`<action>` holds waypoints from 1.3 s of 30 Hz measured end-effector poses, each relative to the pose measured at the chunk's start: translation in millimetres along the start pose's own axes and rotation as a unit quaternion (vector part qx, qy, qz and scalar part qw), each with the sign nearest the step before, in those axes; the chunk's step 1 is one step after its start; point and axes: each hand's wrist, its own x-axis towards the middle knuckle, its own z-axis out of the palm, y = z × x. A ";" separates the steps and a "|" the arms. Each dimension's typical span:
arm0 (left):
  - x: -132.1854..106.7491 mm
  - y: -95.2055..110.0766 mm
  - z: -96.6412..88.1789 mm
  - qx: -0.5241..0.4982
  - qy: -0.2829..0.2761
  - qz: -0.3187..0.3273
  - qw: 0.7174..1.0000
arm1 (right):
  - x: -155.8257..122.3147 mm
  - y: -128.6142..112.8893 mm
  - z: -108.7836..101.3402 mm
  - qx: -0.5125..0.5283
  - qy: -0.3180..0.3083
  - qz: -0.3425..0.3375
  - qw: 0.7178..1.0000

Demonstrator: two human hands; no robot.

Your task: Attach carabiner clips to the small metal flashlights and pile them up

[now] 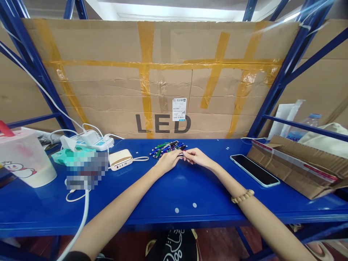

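A heap of small slim shiny pieces (165, 146), blue, green, black and silver, lies on the blue shelf top (179, 188); their exact kind is too small to tell. My left hand (169, 160) rests at the near side of this heap and covers part of it, its fingers closed towards the right. Just beside it, my right hand (198, 157) is pinched, with a beaded bracelet further up the arm. The fingertips of both hands meet at a small shiny bit that is mostly hidden by the fingers.
A cream power bank (121, 159) with a strap lies left, near a power strip (104, 143), cables and a cup (28, 159). On the right are a phone (254, 170) and an open cardboard box (293, 166). A big cardboard sheet (114, 98) stands behind.
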 end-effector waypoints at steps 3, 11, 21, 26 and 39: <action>-0.7 1.6 -1.9 -0.006 0.003 -0.001 1.000 | -0.2 -0.5 -1.0 -0.004 -0.001 0.000 1.000; -0.6 3.9 -3.8 -0.022 -0.023 0.003 0.999 | -0.8 7.0 1.1 -0.073 -0.009 -0.016 0.997; 7.3 -17.6 -1.4 -0.082 -0.016 -0.074 0.994 | -3.1 -2.7 -2.1 -0.258 0.141 -0.166 0.941; 4.2 -8.7 -9.9 -0.112 -0.058 -0.078 0.989 | -1.9 -6.1 -2.3 -0.326 0.127 -0.221 0.910; 3.8 -1.5 3.0 -0.095 -0.107 -0.061 0.988 | 6.0 15.4 -20.1 -0.471 0.019 -0.349 0.810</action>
